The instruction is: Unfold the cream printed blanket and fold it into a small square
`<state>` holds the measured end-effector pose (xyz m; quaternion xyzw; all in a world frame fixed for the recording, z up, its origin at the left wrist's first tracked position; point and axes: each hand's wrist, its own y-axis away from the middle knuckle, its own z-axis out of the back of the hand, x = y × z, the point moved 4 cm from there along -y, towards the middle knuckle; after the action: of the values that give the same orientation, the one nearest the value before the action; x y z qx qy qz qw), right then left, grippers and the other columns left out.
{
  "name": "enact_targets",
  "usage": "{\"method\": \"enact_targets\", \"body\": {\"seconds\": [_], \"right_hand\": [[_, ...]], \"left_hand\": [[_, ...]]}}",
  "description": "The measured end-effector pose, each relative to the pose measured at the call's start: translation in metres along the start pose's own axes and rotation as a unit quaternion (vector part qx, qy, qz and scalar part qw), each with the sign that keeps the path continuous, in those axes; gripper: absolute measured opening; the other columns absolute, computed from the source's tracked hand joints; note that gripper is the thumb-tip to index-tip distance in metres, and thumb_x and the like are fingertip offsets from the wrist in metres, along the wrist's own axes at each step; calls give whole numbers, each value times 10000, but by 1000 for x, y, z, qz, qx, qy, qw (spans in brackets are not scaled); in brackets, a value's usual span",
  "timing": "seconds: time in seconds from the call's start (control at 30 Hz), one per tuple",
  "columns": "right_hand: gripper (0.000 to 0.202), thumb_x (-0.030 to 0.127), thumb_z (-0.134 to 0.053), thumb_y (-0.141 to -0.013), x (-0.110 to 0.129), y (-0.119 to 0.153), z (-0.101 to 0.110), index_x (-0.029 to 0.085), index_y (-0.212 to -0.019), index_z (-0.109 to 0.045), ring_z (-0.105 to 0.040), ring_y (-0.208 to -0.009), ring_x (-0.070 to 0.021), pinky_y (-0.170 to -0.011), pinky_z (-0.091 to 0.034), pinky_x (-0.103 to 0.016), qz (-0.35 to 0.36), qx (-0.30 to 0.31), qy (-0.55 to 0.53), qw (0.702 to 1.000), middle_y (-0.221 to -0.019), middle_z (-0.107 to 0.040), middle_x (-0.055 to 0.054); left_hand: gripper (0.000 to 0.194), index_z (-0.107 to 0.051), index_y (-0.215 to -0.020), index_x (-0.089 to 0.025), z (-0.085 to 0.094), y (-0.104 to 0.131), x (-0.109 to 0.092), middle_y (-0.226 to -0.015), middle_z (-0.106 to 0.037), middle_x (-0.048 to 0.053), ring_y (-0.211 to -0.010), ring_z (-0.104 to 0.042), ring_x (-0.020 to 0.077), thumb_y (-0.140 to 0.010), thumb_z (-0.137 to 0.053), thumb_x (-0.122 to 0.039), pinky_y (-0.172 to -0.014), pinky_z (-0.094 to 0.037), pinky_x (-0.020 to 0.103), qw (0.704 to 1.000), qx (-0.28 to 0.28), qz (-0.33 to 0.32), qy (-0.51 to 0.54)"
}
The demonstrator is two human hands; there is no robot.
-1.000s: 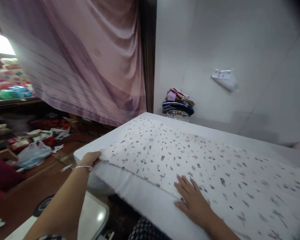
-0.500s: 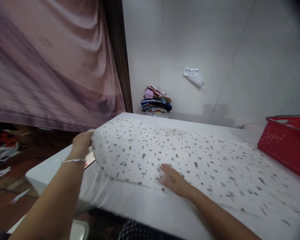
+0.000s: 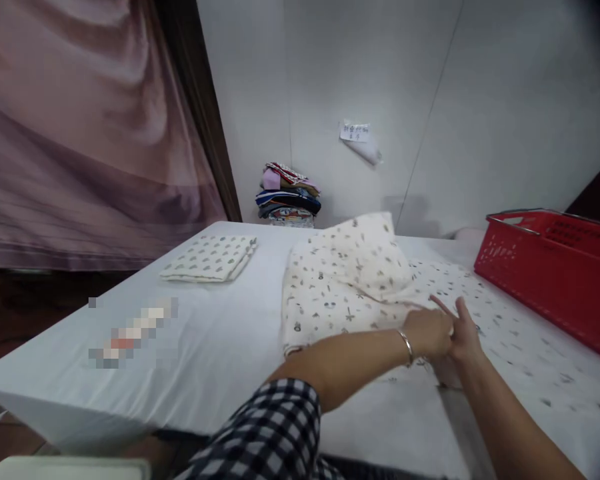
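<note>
Flat half a second ago, the printed cloth (image 3: 307, 303) is now doubled over left of the red basket (image 3: 540, 287), its fold begun but its flap unsettled; the left hand (image 3: 427, 332) curls there, grip hidden, against the right hand (image 3: 464, 333), whose finger and thumb stand apart

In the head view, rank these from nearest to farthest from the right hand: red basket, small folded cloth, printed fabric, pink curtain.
From the right hand:
1. Printed fabric, right at the hand.
2. Red basket, off to the right.
3. Small folded cloth, on the table's left side.
4. Pink curtain, far left, beyond the table.
</note>
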<state>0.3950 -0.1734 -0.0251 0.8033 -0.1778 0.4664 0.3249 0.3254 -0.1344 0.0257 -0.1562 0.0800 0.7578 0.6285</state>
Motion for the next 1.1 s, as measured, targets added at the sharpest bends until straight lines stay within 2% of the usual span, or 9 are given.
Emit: {"method": "enact_targets", "body": {"seconds": [0.07, 0.13, 0.3, 0.47, 0.53, 0.67, 0.8, 1.03, 1.1], "right_hand": [[734, 664, -415, -807, -9, 10, 26, 231, -1395, -338, -677, -858, -270, -695, -544, -429, -42, -34, 36, 998, -1006, -687, -109], [717, 603, -486, -799, -19, 18, 38, 226, -1394, -348, -683, -791, -259, -648, -547, -394, -59, -30, 60, 996, -950, -698, -90], [736, 349, -687, -712, -27, 28, 41, 283, -1380, -383, -643, -613, -174, -518, -504, -263, -28, -25, 85, 996, -844, -702, -20], [714, 342, -721, -699, -26, 41, 42, 329, -1351, -431, -642, -698, -152, -546, -523, -247, -8, -80, 186, 979, -1035, -674, -32], [761, 317, -749, -672, -27, 46, 42, 301, -1360, -424, -638, -704, -161, -545, -541, -267, -9, -88, 191, 978, -1048, -665, -50], [789, 244, -740, -666, -29, 52, 37, 222, -1375, -396, -612, -592, -155, -510, -544, -290, -15, -60, 183, 981, -859, -677, -42], [733, 219, -672, -726, -17, 54, 32, 211, -1392, -365, -569, -528, -122, -517, -523, -266, 24, -46, 178, 983, -750, -645, -6], [698, 219, -679, -737, 5, 51, 33, 245, -1377, -401, -595, -602, -123, -568, -539, -263, 29, -31, 158, 987, -856, -612, -19], [678, 219, -676, -742, 9, 48, 34, 252, -1367, -414, -598, -598, -118, -581, -547, -266, 31, -21, 148, 988, -859, -605, -16]], "left_hand": [[241, -605, -971, -112, -36, 0, -14, -1003, -638, 132, -886, -614, 248, -800, -477, -222, -619, -470, 345, 999, 14, -31, 2], [256, -593, -1005, -119, -54, 8, -17, -1049, -622, 129, -931, -597, 250, -808, -480, -237, -663, -477, 361, 998, 9, -66, -6], [200, -583, -979, -143, -54, 35, -8, -1076, -596, 109, -1051, -514, 242, -810, -502, -214, -772, -441, 386, 985, -47, -150, -73], [190, -573, -948, -121, -51, 53, 0, -1018, -587, 103, -992, -501, 227, -805, -501, -223, -779, -410, 390, 981, -73, -153, -93], [213, -561, -978, -120, -51, 57, 3, -1026, -575, 100, -978, -500, 227, -812, -491, -234, -788, -404, 390, 984, -75, -138, -85], [217, -536, -1013, -132, -45, 68, 12, -1036, -565, 107, -981, -492, 238, -813, -462, -175, -808, -392, 394, 990, -60, -101, -74], [309, -504, -1101, -155, -32, 87, 35, -1120, -551, 103, -1044, -471, 225, -807, -430, -97, -874, -368, 383, 995, -54, -42, -72], [546, -464, -1277, -149, -4, 157, 101, -1274, -521, 114, -1188, -436, 216, -761, -378, 6, -1011, -302, 391, 981, -81, 129, -120], [556, -481, -1280, -141, 4, 181, 112, -1279, -528, 114, -1198, -439, 225, -748, -394, -6, -1016, -307, 396, 976, -79, 147, -140]]}}
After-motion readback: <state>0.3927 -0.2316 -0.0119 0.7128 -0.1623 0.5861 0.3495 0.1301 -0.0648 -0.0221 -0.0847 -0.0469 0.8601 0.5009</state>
